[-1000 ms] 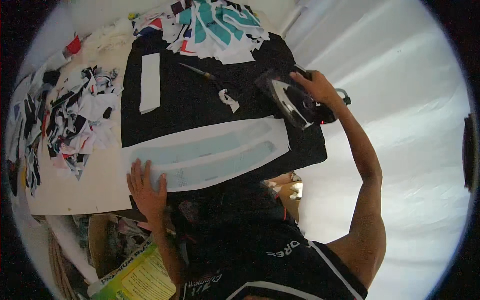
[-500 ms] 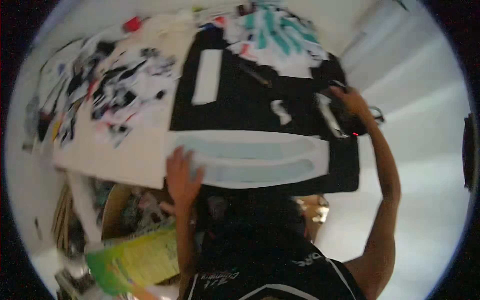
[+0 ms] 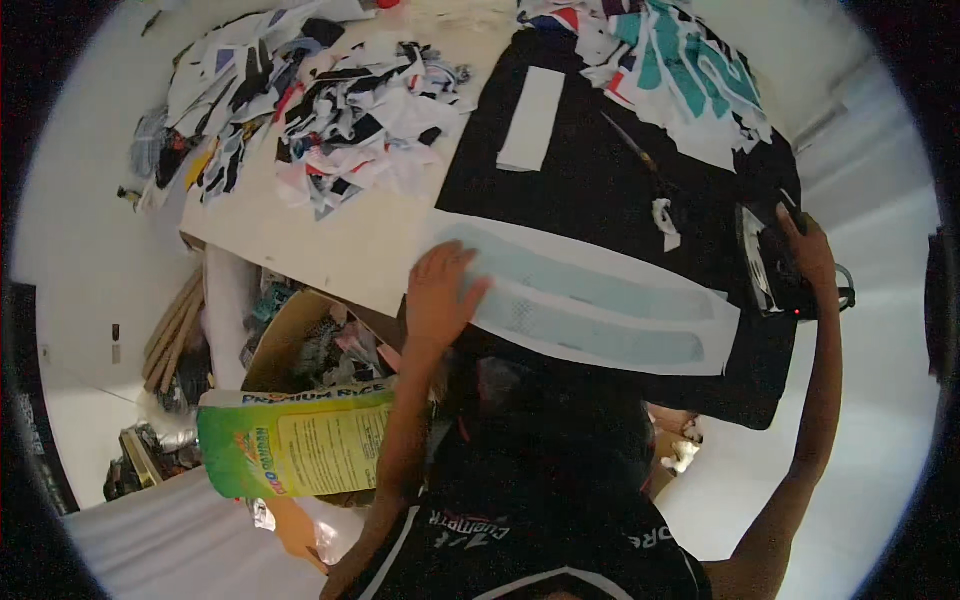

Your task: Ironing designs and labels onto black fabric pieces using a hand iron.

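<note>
A white sheet (image 3: 727,345) with two long, pale blue, curved strips (image 3: 640,338) lies along the near edge of the black cloth (image 3: 610,215). My left hand (image 3: 440,295) rests on its left end, fingers spread, palm down. Out to the right, my right hand (image 3: 812,255) is closed round the handle of a dark clothes iron (image 3: 778,268). The iron is tipped up, its shiny soleplate facing left, and a small red light glows on it. Between the hands and the far pile lie a slim metal blade (image 3: 632,140), its handle end hard to make out, and a crumpled white scrap (image 3: 665,225).
A white rectangular piece (image 3: 532,120) lies farther back. Heaped fabric scraps (image 3: 370,120) cover the table's left half; white and teal fabric (image 3: 690,75) is piled at the far right. Below the left edge stand a cardboard box (image 3: 290,345) of scraps and a green-yellow sack (image 3: 330,440).
The whole view has turned, so the table now sits tilted and farther right in the picture. My left hand stays at the sheet's left end, and my right hand stays on the iron.
</note>
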`<state>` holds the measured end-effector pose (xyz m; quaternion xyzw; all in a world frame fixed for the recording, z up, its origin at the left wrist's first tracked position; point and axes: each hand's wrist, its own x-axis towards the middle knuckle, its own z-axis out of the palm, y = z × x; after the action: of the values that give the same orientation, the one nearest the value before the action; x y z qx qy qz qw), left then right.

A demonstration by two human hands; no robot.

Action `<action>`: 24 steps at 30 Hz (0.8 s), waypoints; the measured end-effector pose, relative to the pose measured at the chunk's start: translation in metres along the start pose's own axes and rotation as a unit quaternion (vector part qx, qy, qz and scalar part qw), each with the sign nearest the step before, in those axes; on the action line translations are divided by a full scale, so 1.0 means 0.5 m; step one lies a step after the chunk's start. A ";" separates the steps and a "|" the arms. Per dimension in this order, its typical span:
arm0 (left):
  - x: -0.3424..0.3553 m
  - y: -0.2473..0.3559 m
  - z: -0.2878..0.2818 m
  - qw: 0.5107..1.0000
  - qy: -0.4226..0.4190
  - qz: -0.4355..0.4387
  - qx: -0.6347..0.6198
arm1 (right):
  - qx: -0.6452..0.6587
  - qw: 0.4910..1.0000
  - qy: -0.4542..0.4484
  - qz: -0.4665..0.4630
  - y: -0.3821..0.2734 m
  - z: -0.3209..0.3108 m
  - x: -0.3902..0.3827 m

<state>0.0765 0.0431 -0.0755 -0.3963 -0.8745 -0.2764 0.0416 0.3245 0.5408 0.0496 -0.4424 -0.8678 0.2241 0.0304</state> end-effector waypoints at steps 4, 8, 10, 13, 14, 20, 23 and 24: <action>0.090 -0.002 0.027 0.998 0.065 -0.007 -0.021 | -0.157 0.969 0.178 -0.074 -0.041 0.000 -0.072; 0.208 0.012 0.060 0.983 0.091 -0.121 -0.101 | -0.165 0.927 0.269 -0.203 -0.080 0.030 -0.149; 0.262 0.005 0.092 0.985 0.118 -0.109 -0.064 | -0.049 0.955 0.202 -0.211 -0.115 0.058 -0.199; 0.320 -0.022 0.141 0.988 0.134 -0.082 -0.005 | -0.038 0.940 0.194 -0.277 -0.136 0.116 -0.245; 0.327 -0.039 0.149 0.989 0.123 -0.073 0.022 | -0.036 0.941 0.168 -0.292 -0.147 0.140 -0.257; 0.334 0.033 0.119 0.985 0.148 0.009 -0.088 | 0.104 0.952 0.109 -0.265 -0.216 0.230 -0.286; 0.296 0.092 0.108 0.944 0.172 0.012 -0.283 | 0.231 0.942 0.024 -0.242 -0.273 0.265 -0.275; 0.281 0.129 0.089 0.936 0.162 0.008 -0.313 | 0.230 0.944 -0.008 -0.234 -0.281 0.279 -0.262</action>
<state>0.0335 0.1947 -0.0431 -0.3457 -0.7219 -0.5965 0.0590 0.2629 0.3164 0.0020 -0.2055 -0.8720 0.4080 0.1757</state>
